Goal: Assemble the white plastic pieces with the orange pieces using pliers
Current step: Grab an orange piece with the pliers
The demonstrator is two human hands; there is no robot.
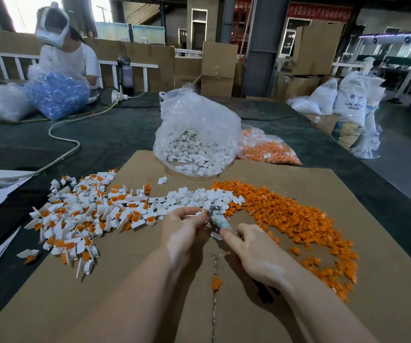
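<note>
White pieces (pixel 199 198) are heaped in a band at the middle of the cardboard, beside a wide spread of orange pieces (pixel 306 219) to the right. Assembled white-and-orange pieces (pixel 85 216) are scattered to the left. Pliers (pixel 220 220) with pale, worn handles are held above the cardboard, jaws pointing away, a small white piece at their tip.

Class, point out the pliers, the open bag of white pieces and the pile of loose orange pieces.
pliers (pixel 218 217): head view, on the taped handle.
bag of white pieces (pixel 199 120): head view, on its clear plastic wall.
pile of orange pieces (pixel 298 219): head view, mid-pile.
</note>
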